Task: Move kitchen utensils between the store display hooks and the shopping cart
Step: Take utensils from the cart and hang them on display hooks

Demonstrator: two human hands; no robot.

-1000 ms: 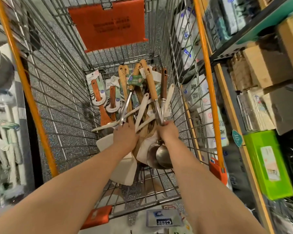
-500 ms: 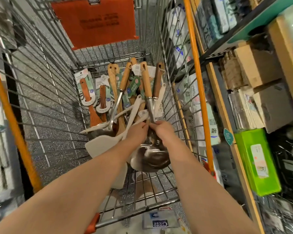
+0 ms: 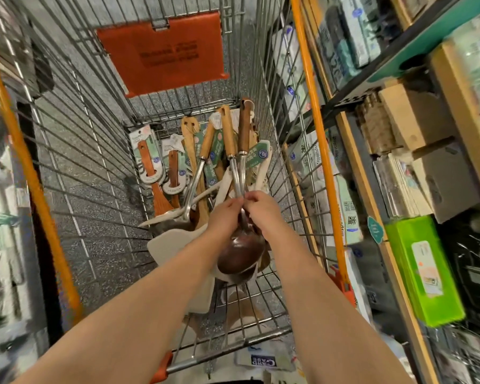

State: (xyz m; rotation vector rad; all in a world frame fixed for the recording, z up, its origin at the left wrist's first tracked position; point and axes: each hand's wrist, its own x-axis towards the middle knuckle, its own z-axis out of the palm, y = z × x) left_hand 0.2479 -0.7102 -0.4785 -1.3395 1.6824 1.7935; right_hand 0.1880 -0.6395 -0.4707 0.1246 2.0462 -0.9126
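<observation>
Shopping cart (image 3: 75, 151): a wire basket seen from above, with orange rails along both sides. Both forearms reach down into it.

Left hand (image 3: 225, 216) and right hand (image 3: 264, 210): they meet, touching, over the near half of the basket. The fingers (image 3: 235, 203) of both hands are curled and pinch the metal shafts of two ladles (image 3: 240, 253) at one spot, just above the bowls. Which hand holds which shaft cannot be told.

Ladles: they lie close together inside the cart, over the other utensils. The steel bowls face the person and the wooden handles point toward the far wall.

Other contents:
- A white spatula (image 3: 169, 243) lies flat, partly under the left forearm.
- A loose heap of wooden-handled utensils (image 3: 203, 162) carries green tags.
- Two carded wooden spatulas (image 3: 150, 164) lie at the heap's left side.

Surroundings: an orange flap (image 3: 161, 51) hangs on the cart's far wall. A shelf (image 3: 399, 65) of boxed goods stands to the right of the cart, with a green box (image 3: 423, 270) lower down.
</observation>
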